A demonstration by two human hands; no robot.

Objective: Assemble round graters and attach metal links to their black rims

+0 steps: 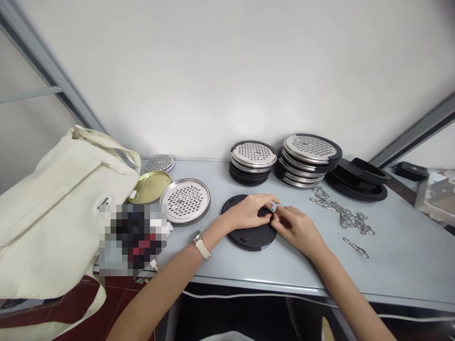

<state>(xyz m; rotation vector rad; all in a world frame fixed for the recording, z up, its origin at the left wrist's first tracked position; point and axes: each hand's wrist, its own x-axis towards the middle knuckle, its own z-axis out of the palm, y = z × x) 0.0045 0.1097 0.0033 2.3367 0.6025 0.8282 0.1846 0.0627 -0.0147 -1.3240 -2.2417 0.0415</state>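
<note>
A black round lid (249, 232) lies flat on the grey table (391, 265) in front of me. My left hand (249, 210) rests on top of it, fingers bent toward its right rim. My right hand (296, 227) meets the left at that rim, and both pinch a small metal clip (271, 209) between the fingertips. A watch with a pale strap sits on my left wrist.
Two stacks of perforated steel discs in black rings (253, 161) (309, 158) stand at the back. Black rings (359, 177) lie to the right, a pile of metal clips (341, 213) beside them. A loose perforated disc (185, 201), a gold lid (149, 187) and a cream bag (53, 203) are at left.
</note>
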